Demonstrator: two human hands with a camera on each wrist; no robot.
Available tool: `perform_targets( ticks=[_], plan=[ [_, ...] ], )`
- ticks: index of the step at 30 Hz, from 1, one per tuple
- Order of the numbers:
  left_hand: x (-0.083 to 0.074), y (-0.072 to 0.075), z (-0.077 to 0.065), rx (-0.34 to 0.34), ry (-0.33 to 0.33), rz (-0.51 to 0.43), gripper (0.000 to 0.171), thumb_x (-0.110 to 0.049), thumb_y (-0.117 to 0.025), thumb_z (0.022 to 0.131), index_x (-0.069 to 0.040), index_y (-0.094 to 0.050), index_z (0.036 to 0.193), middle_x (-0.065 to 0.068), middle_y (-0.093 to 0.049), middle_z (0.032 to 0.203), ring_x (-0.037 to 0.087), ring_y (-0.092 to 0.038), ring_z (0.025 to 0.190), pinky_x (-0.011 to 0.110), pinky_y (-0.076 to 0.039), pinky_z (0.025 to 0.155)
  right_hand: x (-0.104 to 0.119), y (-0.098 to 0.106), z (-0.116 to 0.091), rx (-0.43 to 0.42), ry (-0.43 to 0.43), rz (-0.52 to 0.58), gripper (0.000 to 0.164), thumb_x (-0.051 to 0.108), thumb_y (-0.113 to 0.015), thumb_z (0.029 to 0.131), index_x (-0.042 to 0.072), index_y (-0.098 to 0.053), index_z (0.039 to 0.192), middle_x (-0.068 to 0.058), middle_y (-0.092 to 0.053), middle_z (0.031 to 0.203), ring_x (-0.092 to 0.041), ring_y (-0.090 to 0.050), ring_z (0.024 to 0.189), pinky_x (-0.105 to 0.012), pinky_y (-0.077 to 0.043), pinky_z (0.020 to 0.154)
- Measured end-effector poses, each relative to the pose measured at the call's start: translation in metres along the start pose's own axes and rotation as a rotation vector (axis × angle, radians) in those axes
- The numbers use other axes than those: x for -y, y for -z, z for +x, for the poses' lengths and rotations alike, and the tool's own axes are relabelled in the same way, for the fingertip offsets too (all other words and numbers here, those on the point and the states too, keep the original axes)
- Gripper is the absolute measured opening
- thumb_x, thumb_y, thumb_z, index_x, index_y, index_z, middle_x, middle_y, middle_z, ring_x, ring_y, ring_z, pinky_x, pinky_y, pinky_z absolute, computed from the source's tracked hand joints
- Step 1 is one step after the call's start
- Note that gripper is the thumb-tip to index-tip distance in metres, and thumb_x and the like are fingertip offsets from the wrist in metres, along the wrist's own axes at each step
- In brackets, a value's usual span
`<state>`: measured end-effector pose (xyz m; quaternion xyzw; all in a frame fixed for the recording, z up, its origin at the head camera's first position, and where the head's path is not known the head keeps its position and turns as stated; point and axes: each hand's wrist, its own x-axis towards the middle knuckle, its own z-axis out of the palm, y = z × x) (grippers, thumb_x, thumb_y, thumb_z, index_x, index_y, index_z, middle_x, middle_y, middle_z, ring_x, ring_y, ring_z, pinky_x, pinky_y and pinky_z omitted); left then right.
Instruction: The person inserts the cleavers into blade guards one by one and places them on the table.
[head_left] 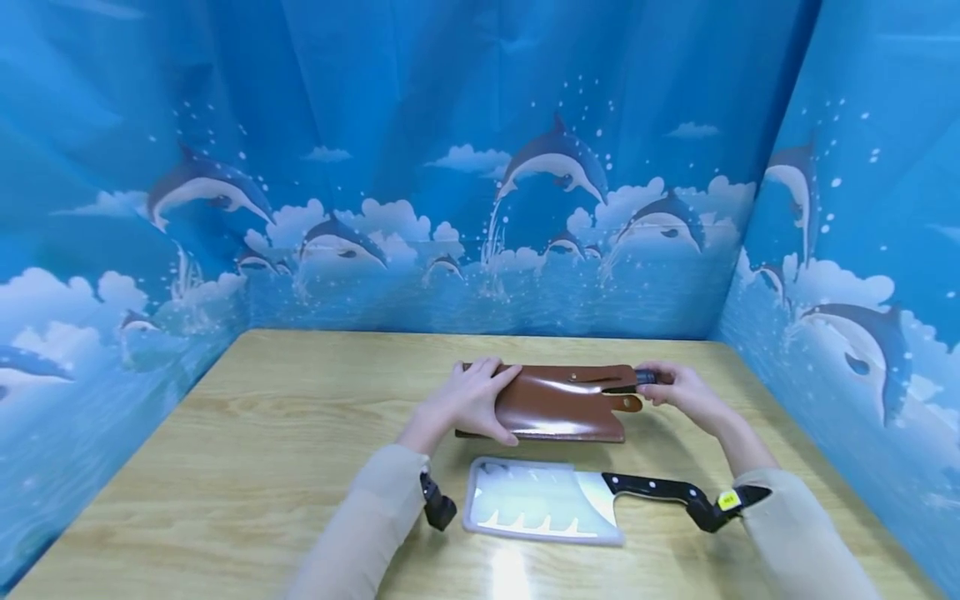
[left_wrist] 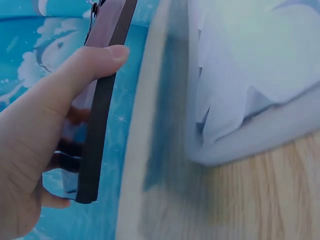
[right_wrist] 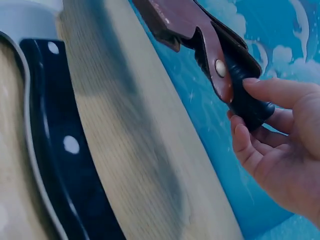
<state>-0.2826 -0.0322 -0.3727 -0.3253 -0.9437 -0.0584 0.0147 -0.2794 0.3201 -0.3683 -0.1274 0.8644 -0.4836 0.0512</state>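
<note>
A brown leather knife sheath [head_left: 555, 404] is held above the table, shiny and with snap straps at its right end. My left hand [head_left: 472, 400] grips its left end, the thumb along the near edge in the left wrist view and the fingers over the far side. Out of the right end sticks a black knife handle [right_wrist: 247, 102]; any blade is hidden inside the leather. My right hand [head_left: 678, 392] pinches the end of this handle between thumb and fingers. Nearer to me lies a cleaver [head_left: 652, 487] with a black riveted handle, its blade in a translucent blade cover [head_left: 525, 535].
The wooden table [head_left: 262, 450] extends on all sides of the cleaver. Blue dolphin-print curtains [head_left: 420, 167] stand along its back and both sides. The cleaver's handle reaches toward my right wrist, which bears a black camera with a yellow label [head_left: 728, 500].
</note>
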Motion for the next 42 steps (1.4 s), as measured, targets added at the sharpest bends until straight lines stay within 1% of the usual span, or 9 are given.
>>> perform_targets(
  ticks=[4, 7, 10, 17, 20, 24, 31, 36, 42],
  plan=[
    [-0.001, -0.01, 0.012, 0.026, 0.008, -0.031, 0.109, -0.068, -0.069, 0.06, -0.021, -0.025, 0.148, 0.012, -0.035, 0.142, 0.027, -0.032, 0.13, 0.06, -0.022, 0.101, -0.012, 0.003, 0.008, 0.012, -0.066, -0.006, 0.048, 0.012, -0.061, 0.088, -0.011, -0.045, 0.127, -0.016, -0.057, 0.102, -0.018, -0.054, 0.085, -0.039, -0.049, 0.078],
    [-0.002, -0.018, 0.019, 0.052, 0.021, -0.032, 0.11, -0.068, -0.07, 0.06, -0.02, -0.025, 0.148, 0.012, -0.034, 0.144, 0.027, -0.031, 0.131, 0.06, -0.02, 0.102, -0.02, 0.002, 0.013, 0.027, -0.115, -0.013, 0.051, 0.012, -0.06, 0.088, -0.012, -0.042, 0.129, -0.021, -0.056, 0.108, -0.019, -0.055, 0.089, -0.039, -0.049, 0.082],
    [-0.002, -0.025, 0.024, 0.077, 0.031, -0.039, 0.111, -0.068, -0.071, 0.059, -0.019, -0.025, 0.148, 0.013, -0.034, 0.144, 0.028, -0.031, 0.131, 0.06, -0.019, 0.103, -0.027, -0.001, 0.017, 0.027, -0.158, -0.008, 0.054, 0.01, -0.061, 0.088, -0.015, -0.039, 0.13, -0.024, -0.055, 0.111, -0.019, -0.057, 0.089, -0.037, -0.05, 0.081],
    [-0.004, -0.033, 0.029, 0.134, 0.056, -0.052, 0.112, -0.068, -0.072, 0.058, -0.019, -0.026, 0.147, 0.014, -0.034, 0.144, 0.029, -0.033, 0.13, 0.057, -0.021, 0.104, -0.036, -0.009, 0.018, 0.042, -0.188, -0.045, 0.056, 0.01, -0.061, 0.087, -0.023, -0.036, 0.125, -0.027, -0.055, 0.106, -0.021, -0.06, 0.082, -0.036, -0.051, 0.074],
    [-0.005, -0.034, 0.03, 0.163, 0.067, -0.047, 0.111, -0.068, -0.072, 0.058, -0.02, -0.026, 0.148, 0.013, -0.033, 0.145, 0.029, -0.032, 0.131, 0.055, -0.023, 0.104, -0.039, -0.011, 0.02, 0.043, -0.223, -0.08, 0.053, 0.011, -0.062, 0.087, -0.02, -0.041, 0.125, -0.023, -0.057, 0.105, -0.02, -0.058, 0.083, -0.034, -0.05, 0.072],
    [-0.006, -0.035, 0.03, 0.179, 0.074, -0.049, 0.11, -0.066, -0.073, 0.059, -0.02, -0.026, 0.148, 0.013, -0.032, 0.145, 0.029, -0.032, 0.131, 0.056, -0.022, 0.104, -0.04, -0.013, 0.021, 0.033, -0.26, -0.134, 0.052, 0.014, -0.063, 0.087, -0.016, -0.045, 0.124, -0.021, -0.057, 0.106, -0.021, -0.055, 0.086, -0.033, -0.05, 0.071],
    [-0.008, -0.033, 0.03, 0.208, 0.095, -0.062, 0.109, -0.064, -0.073, 0.061, -0.021, -0.024, 0.148, 0.012, -0.028, 0.148, 0.029, -0.026, 0.134, 0.056, -0.02, 0.105, -0.04, -0.013, 0.02, 0.032, -0.271, -0.162, 0.052, 0.018, -0.064, 0.087, -0.014, -0.047, 0.124, -0.021, -0.057, 0.107, -0.023, -0.054, 0.088, -0.035, -0.049, 0.073],
    [-0.006, -0.033, 0.03, 0.229, 0.113, -0.094, 0.109, -0.064, -0.073, 0.062, -0.023, -0.022, 0.149, 0.011, -0.022, 0.151, 0.028, -0.02, 0.137, 0.058, -0.015, 0.106, -0.041, -0.013, 0.02, 0.037, -0.251, -0.156, 0.051, 0.017, -0.063, 0.087, -0.015, -0.047, 0.123, -0.022, -0.056, 0.109, -0.023, -0.055, 0.089, -0.034, -0.05, 0.074],
    [-0.004, -0.032, 0.026, 0.247, 0.113, -0.123, 0.109, -0.066, -0.07, 0.063, -0.023, -0.019, 0.149, 0.01, -0.017, 0.153, 0.027, -0.015, 0.139, 0.057, -0.01, 0.107, -0.041, -0.012, 0.018, 0.03, -0.232, -0.148, 0.049, 0.013, -0.061, 0.088, -0.016, -0.045, 0.124, -0.025, -0.056, 0.109, -0.022, -0.056, 0.088, -0.033, -0.051, 0.072]
  ],
)
